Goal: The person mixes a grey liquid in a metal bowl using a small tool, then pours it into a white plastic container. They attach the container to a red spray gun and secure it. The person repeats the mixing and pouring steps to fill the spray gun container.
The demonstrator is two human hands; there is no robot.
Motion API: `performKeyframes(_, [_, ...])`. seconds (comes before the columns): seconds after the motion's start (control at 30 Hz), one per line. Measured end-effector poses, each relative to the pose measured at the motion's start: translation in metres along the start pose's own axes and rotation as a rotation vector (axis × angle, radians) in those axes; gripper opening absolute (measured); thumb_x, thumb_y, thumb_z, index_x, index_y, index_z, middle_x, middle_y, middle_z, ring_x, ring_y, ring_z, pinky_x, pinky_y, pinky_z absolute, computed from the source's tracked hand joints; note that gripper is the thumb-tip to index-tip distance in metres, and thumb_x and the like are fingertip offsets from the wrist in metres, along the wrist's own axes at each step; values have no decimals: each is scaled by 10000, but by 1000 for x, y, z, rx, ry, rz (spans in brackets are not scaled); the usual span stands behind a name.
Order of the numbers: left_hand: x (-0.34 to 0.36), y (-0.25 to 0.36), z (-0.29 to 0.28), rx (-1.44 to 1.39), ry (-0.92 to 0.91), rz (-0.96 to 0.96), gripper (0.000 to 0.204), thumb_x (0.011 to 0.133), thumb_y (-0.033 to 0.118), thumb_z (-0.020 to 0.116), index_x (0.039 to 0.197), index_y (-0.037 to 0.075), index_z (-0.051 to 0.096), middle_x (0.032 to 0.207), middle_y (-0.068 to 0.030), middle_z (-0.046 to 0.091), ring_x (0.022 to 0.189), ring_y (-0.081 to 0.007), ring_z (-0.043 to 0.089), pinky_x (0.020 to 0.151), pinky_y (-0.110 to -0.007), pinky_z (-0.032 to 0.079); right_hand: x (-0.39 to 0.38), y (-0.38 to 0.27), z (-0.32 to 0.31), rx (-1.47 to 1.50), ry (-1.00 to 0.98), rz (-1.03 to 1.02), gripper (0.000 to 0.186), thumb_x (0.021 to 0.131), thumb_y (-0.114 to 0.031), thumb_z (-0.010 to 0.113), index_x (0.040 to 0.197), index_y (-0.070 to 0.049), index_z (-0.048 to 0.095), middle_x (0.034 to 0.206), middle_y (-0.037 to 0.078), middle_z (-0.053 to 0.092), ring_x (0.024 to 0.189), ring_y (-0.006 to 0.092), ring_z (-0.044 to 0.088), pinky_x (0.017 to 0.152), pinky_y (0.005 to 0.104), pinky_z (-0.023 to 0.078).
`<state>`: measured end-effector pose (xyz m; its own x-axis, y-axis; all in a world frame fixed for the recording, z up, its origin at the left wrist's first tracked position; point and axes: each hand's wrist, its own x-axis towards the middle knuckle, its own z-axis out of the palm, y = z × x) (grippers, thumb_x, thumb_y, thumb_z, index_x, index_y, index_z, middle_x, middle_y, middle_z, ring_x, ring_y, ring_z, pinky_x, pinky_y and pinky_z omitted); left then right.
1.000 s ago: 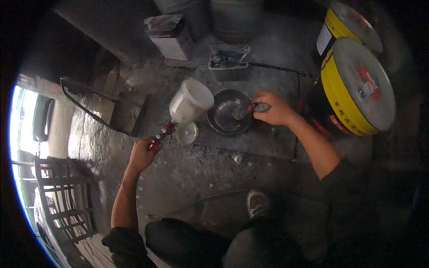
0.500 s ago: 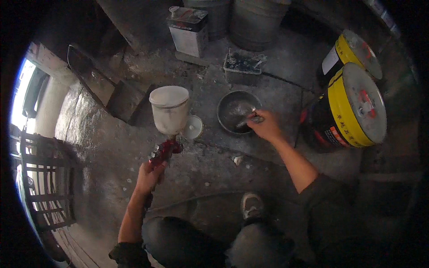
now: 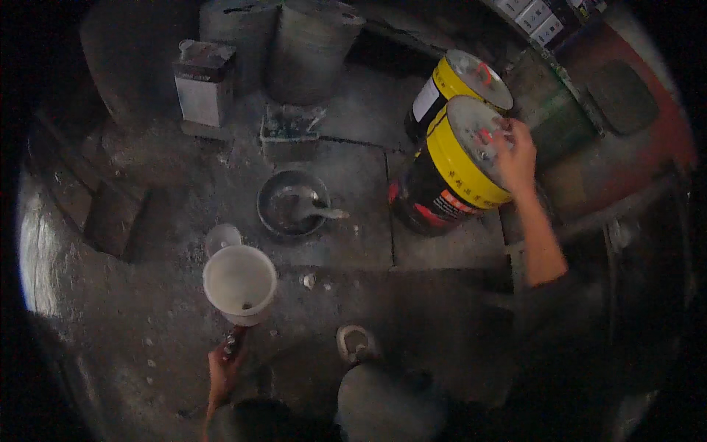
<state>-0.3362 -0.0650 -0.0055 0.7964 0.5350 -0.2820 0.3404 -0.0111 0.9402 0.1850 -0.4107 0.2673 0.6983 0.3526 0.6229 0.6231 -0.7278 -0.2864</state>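
My left hand is closed round the grip of a spray gun, low in front of me. The gun's white cup is uncovered, and a small dark spot shows at its bottom. My right hand is on the grey top of the nearer yellow-and-black drum. Its fingers are bent together beside a red mark; what they hold, if anything, I cannot make out. A dark round bowl stands on the floor between my hands. A pale-handled brush or scraper leans in it, its handle over the rim.
A pale round lid lies beyond the cup. Further back are a messy rectangular tub, a metal can and large grey drums. A second yellow-banded drum stands behind the nearer one. My shoe is near the middle.
My right hand has let go of the tool in the bowl and moved right to the drum top. The cup has tipped, showing its inside. The view has swung right.
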Motion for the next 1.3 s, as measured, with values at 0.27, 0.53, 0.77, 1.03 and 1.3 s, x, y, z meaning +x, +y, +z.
performKeyframes(0.27, [9,-17,25,205,-102,34,275,814,250,768,955,41,660,758,-164,642,638,-263,616,604,-385,477,46,62,13,50,-530,694,455,908,-449,633,1070,-26,676,742,12,570,519,126,494,442,276,379])
performKeyframes(0.53, [-3,6,36,415,-131,32,291,816,300,769,897,45,656,728,-147,648,671,-330,650,596,-414,487,24,-22,-28,627,-691,848,314,988,-338,563,932,-35,623,587,-88,367,434,18,281,380,213,202])
performKeyframes(0.77, [-4,-11,41,583,-267,-28,337,840,365,744,971,61,682,774,-140,673,686,-310,671,622,-410,513,-53,-117,-43,1069,-843,1074,235,1007,-309,522,878,-114,549,571,-99,306,428,16,232,379,207,158])
performKeyframes(1.03, [-12,-23,43,546,-212,-71,244,794,270,740,825,75,595,750,-190,644,747,-432,624,627,-508,464,-147,-189,14,1116,-849,1171,257,993,-302,553,814,-120,517,605,-61,355,475,47,309,415,227,209])
performKeyframes(1.3, [-28,-32,38,611,-184,-147,216,817,264,714,860,72,626,819,-205,661,803,-445,632,679,-522,487,-230,-212,83,1161,-861,1128,263,1014,-274,520,796,-129,497,687,-61,424,601,43,383,524,220,301])
